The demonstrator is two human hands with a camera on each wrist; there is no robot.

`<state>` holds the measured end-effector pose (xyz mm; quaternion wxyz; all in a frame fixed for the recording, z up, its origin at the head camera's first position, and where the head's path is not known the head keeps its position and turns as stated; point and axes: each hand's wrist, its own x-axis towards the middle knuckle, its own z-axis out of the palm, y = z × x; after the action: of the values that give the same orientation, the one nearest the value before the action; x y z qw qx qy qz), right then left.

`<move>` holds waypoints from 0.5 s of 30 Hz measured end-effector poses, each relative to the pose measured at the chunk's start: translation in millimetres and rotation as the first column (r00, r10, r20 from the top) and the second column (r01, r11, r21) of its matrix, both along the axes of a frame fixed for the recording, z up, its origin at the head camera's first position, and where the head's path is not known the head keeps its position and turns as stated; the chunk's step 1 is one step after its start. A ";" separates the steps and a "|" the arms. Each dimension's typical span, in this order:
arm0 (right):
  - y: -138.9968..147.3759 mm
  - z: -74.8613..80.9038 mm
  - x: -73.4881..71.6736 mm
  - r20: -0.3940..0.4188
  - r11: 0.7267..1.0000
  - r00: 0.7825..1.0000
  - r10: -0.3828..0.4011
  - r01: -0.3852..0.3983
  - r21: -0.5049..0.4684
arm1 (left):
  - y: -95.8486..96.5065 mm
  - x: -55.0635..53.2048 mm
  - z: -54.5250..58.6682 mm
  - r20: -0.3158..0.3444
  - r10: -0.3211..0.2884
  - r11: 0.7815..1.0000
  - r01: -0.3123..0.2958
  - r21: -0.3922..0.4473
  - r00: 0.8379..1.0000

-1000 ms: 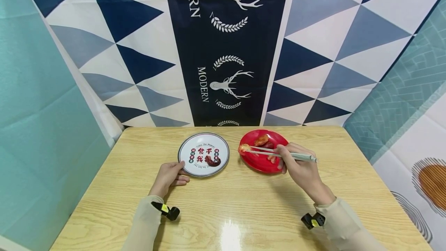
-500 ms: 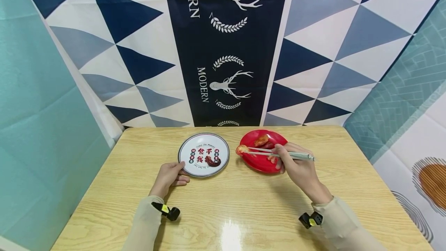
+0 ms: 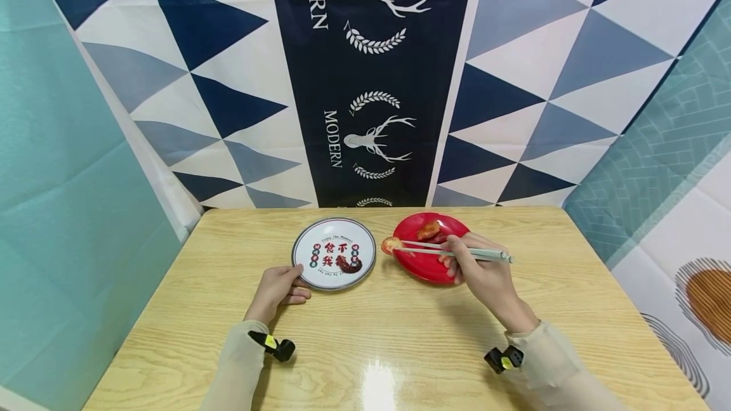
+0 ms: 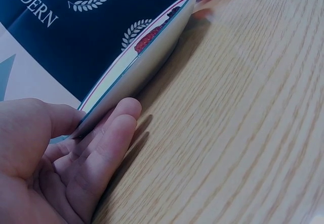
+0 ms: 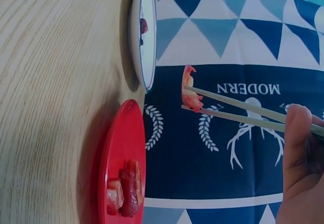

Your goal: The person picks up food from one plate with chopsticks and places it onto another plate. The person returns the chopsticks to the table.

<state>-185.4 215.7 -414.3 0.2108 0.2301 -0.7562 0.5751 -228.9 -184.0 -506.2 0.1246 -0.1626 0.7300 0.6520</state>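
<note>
My left hand [image 3: 278,292] pinches the near left rim of a white plate [image 3: 313,241] printed with characters, thumb on top and fingers beneath. On that plate lies a dark red, curved, glossy piece of food [image 3: 349,265]. My right hand [image 3: 492,282] grips a pair of chopsticks [image 3: 476,253], pale green toward their back ends. Between the chopstick tips is a thin orange-red piece of food [image 5: 190,89] with a yellowish middle and a jagged edge. It is held up in the space between the white plate and the red plate [image 3: 412,226].
The red plate bears several food pieces, including a glossy brown-red piece [image 5: 131,188] and a paler pinkish one [image 5: 115,196]. Both plates are on a light wooden table [image 3: 365,328], near its far edge. A patterned cloth [image 3: 382,81] hangs behind.
The right hand has moved slightly left, carrying the chopsticks and the orange-red piece past the red plate's left rim toward the white plate. The left hand stays at the white plate's rim.
</note>
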 end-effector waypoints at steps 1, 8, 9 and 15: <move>-0.6 -0.2 -0.2 0.001 1.000 1.000 0.000 0.000 -0.001 | -0.1 0.2 -0.1 0.001 0.000 1.000 0.000 -0.001 1.000; -5.3 1.8 0.2 0.000 1.000 1.000 -0.005 0.005 0.002 | 0.0 -0.1 0.3 0.002 0.001 1.000 -0.001 -0.004 1.000; -5.9 2.4 0.5 0.006 1.000 1.000 -0.007 0.007 0.000 | 0.1 -0.2 0.3 0.001 0.001 1.000 -0.001 -0.005 1.000; -8.9 3.6 1.3 0.024 1.000 1.000 -0.012 0.012 0.002 | 0.1 0.2 -0.5 -0.002 0.002 1.000 -0.002 -0.006 1.000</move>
<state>-184.1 206.8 -410.7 0.2049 0.2190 -0.7605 0.5759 -228.7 -183.9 -506.7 0.1230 -0.1632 0.7320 0.6500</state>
